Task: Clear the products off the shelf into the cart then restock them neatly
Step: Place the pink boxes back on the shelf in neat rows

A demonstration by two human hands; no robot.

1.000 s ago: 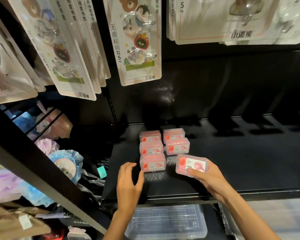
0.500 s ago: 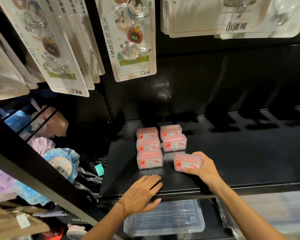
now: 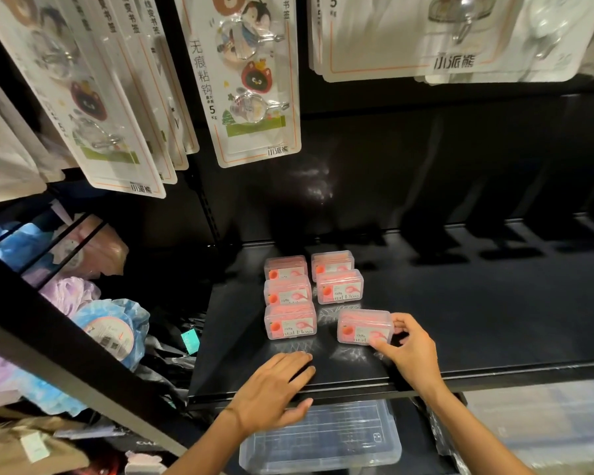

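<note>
Several pink dental floss boxes stand in two columns on the black shelf [image 3: 477,320]. The left column has three, its front one a floss box [image 3: 290,320]. The right column has two at the back [image 3: 339,286]. A sixth floss box [image 3: 360,325] rests on the shelf in front of them, set slightly to the right. My right hand [image 3: 408,347] grips that box at its right end with thumb and fingers. My left hand [image 3: 275,385] lies flat, palm down, on the shelf's front edge and holds nothing.
Carded hook packs [image 3: 251,80] hang above the shelf. A clear plastic bin [image 3: 323,437] sits below the shelf edge. Bath sponges [image 3: 110,330] fill the unit to the left behind a black frame bar [image 3: 48,323]. The shelf's right part is bare.
My right hand has lowered the sixth box onto the shelf behind the front edge. My left hand has dropped from near the front-left box to lie flat on the shelf edge.
</note>
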